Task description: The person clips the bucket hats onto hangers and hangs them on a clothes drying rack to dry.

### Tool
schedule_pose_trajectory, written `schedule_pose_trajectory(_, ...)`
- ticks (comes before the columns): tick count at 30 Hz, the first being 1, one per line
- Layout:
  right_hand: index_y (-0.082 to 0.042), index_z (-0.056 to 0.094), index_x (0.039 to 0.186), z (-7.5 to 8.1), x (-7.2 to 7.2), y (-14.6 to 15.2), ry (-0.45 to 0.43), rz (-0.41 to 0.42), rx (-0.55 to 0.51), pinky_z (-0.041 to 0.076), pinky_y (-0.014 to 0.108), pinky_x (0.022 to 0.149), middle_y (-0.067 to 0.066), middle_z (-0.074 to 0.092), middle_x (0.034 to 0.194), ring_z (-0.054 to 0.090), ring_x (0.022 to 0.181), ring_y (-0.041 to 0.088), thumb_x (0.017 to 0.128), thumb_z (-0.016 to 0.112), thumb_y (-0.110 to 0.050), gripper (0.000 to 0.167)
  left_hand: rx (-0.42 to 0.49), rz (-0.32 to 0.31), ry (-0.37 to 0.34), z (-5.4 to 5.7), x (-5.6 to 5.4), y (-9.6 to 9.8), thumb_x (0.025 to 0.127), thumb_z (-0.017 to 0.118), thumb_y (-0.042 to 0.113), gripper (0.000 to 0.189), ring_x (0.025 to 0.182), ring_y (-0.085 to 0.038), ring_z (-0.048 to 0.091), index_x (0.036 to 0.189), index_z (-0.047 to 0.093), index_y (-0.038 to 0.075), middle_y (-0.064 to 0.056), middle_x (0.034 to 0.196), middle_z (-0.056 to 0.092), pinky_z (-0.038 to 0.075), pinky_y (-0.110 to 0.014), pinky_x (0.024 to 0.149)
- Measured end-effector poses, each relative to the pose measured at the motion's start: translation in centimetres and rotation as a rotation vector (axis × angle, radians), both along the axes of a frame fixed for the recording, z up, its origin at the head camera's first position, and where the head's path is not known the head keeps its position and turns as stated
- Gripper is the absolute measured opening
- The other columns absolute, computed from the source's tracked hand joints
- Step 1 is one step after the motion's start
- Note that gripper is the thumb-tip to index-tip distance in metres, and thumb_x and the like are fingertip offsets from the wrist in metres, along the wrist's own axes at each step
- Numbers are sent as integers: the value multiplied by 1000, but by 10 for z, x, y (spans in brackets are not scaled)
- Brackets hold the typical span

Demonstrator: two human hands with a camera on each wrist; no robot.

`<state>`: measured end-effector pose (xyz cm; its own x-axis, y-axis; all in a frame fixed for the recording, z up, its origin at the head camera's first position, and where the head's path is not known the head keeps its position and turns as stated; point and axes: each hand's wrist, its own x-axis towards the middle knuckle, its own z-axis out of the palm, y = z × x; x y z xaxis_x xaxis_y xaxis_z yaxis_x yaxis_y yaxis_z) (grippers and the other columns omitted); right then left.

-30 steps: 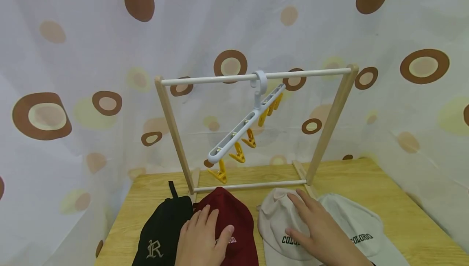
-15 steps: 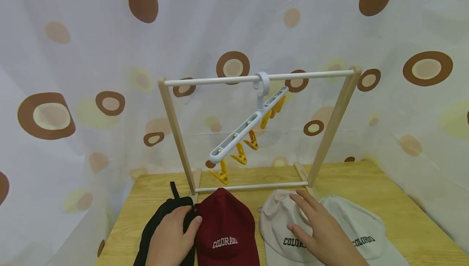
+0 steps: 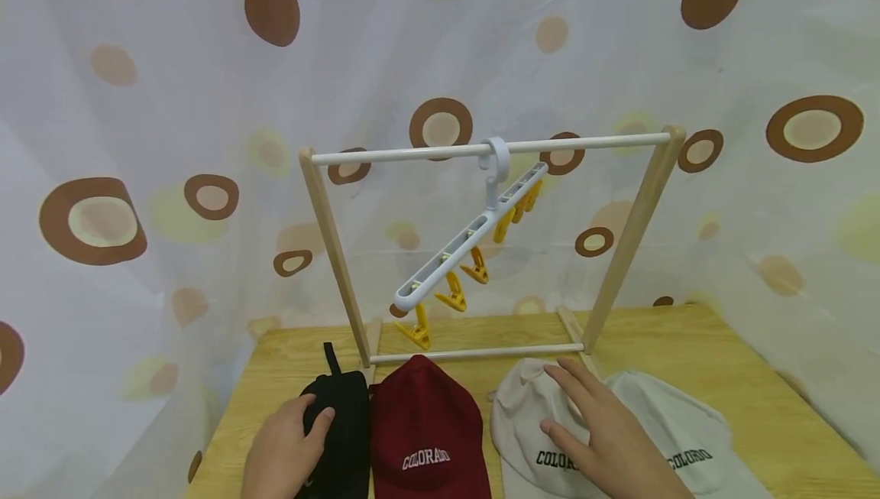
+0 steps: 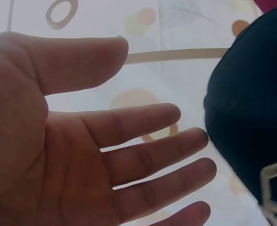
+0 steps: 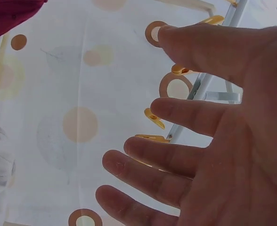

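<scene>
My left hand (image 3: 285, 445) is at the left side of a black baseball cap (image 3: 351, 422), overlapping its edge in the head view. Its fingers are extended and holding nothing; the left wrist view has the fingertips right by the cap's rounded crown (image 4: 251, 103). A dark red cap (image 3: 426, 415) with COLORADO lettering lies to the right of the black one. Over a beige cap (image 3: 519, 419) hovers my right hand (image 3: 612, 442), fingers spread and thumb apart, partly covering the lettering. Beside it lies a pale grey-white cap (image 3: 677, 407), partly behind the right hand.
Behind the caps, a wooden frame with a white top rod (image 3: 584, 144) stands on the wooden table (image 3: 687, 331). A white hanger (image 3: 447, 260) hooks over the rod, with several yellow clips (image 3: 454, 296) dangling. A patterned curtain (image 3: 516, 48) surrounds the table.
My left hand has moved left, from over the red and black caps to the black cap's left side, uncovering the red cap's lettering. My right hand stays nearly still; the view shifts slightly.
</scene>
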<state>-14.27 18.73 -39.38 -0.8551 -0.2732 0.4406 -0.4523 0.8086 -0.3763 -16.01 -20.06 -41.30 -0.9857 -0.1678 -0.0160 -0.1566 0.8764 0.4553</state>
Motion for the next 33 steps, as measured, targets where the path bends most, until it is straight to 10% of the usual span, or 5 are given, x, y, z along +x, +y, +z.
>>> schedule_pose_trajectory(33,-11,53,141,2,-11,-20,13,30,-35,51,55,93,11,54,143,57,126,32,85,77,-25,63,36,252,-71,-23,-6,-3,88,71,28,43,90,-37,63,116,63,-4,-23,105,63,53,-53,75)
